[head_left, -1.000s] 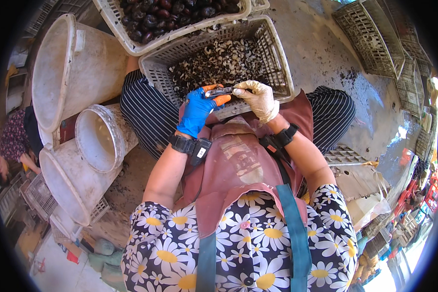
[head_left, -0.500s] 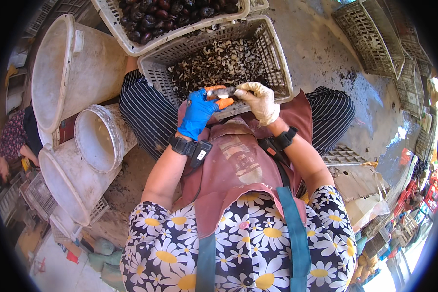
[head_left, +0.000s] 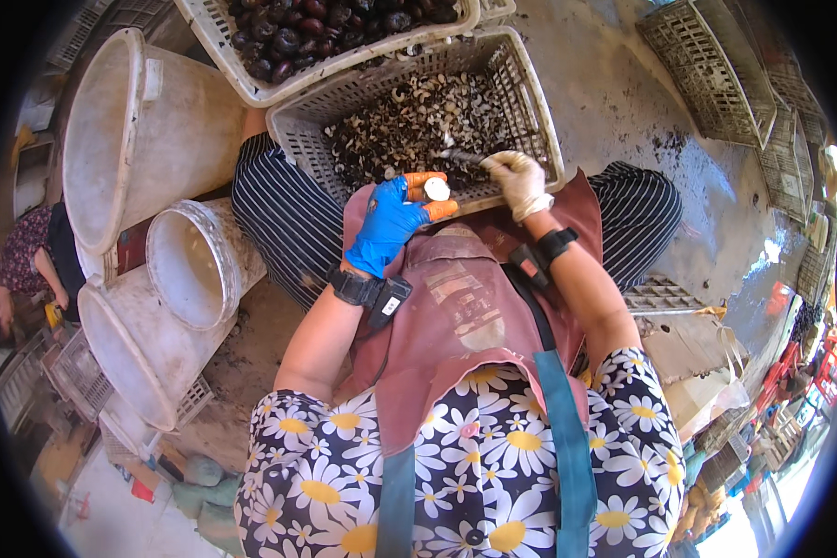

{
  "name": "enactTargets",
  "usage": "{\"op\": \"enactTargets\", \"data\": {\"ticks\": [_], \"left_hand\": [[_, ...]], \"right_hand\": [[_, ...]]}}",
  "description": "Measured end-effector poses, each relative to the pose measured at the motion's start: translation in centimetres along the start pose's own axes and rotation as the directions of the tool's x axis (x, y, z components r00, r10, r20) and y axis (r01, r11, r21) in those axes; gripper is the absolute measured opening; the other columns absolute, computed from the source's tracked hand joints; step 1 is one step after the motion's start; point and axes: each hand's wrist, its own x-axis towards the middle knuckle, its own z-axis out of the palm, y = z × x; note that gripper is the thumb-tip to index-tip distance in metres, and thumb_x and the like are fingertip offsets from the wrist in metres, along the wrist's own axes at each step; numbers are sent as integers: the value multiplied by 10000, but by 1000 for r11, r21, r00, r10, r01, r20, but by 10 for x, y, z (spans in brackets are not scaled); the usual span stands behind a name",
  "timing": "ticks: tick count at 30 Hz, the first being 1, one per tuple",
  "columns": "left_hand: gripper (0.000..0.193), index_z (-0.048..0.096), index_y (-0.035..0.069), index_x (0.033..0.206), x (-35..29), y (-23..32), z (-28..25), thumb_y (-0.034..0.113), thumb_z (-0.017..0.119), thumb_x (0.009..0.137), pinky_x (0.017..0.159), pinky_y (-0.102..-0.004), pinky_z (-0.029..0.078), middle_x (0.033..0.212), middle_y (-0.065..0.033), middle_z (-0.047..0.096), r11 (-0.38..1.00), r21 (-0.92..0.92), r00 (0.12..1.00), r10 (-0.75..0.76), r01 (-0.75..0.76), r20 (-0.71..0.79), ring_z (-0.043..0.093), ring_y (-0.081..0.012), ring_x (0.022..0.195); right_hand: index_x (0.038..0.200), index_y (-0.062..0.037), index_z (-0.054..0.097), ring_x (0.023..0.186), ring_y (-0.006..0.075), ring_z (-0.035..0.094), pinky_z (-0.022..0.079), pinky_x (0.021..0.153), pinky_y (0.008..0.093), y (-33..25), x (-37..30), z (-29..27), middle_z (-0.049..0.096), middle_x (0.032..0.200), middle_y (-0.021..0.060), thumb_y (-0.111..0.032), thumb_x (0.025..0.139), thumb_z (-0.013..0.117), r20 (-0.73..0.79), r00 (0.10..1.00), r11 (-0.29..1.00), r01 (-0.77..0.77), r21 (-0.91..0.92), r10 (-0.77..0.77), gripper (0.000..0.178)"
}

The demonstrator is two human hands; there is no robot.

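My left hand [head_left: 392, 219], in a blue glove with orange finger covers, pinches a round water chestnut [head_left: 436, 190] whose upturned face is white. My right hand [head_left: 519, 182], in a whitish glove, is closed on a small dark peeling knife [head_left: 463, 157], its tip pointing left. The blade is apart from the water chestnut. Both hands are over the near edge of a grey-white slatted crate [head_left: 540, 126], where pale and dark peelings [head_left: 418, 121] lie in a loose layer. Beyond it, another crate [head_left: 237, 78] holds many glossy dark-brown water chestnuts [head_left: 312, 28].
White plastic buckets [head_left: 102, 139] lie or lean at my left, with a smaller bucket [head_left: 192, 265] among them. Stacked dirty crates [head_left: 707, 74] stand at the far right on wet, soiled floor [head_left: 614, 112]. Another person [head_left: 42, 260] bends at the far left.
My right hand and knife have moved right, away from the water chestnut. My left hand has tilted, so the white face now shows fully.
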Motion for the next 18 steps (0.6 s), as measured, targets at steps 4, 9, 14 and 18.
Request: {"op": "enactTargets", "data": {"ticks": [4,9,14,18], "left_hand": [[447,509,12,1177,9,-8,-6,31,666,759,824,-228,454,1023,-59,604,989,-127,996,79,-73,43,563,-114,925],[359,464,-8,1202,16,-15,-20,33,520,850,901,-312,454,1148,-130,533,773,-604,977,-97,195,191,535,-199,1021],[335,471,-57,1169,10,-15,-17,73,519,863,912,-340,449,1111,-151,549,729,-674,987,-20,123,159,532,-247,1058],[377,461,-31,1189,5,-16,-15,126,552,859,917,-360,438,1110,-148,550,789,-607,995,-57,94,80,519,-275,1082]], "right_hand": [[862,-16,629,599,48,512,400,534,178,-1,3,0,588,694,-18,-99,777,673,7,1000,942,-19,335,17,126],[891,-4,602,664,58,532,437,610,185,-32,-15,4,595,755,4,-67,780,667,62,997,880,1,475,-35,143],[858,8,629,734,74,559,467,677,206,-52,-42,17,625,812,21,-59,743,695,41,903,903,425,63,-428,149],[915,1,625,720,68,553,464,681,193,-7,-3,-8,632,821,21,-40,778,657,31,996,991,81,105,-85,147]]}}
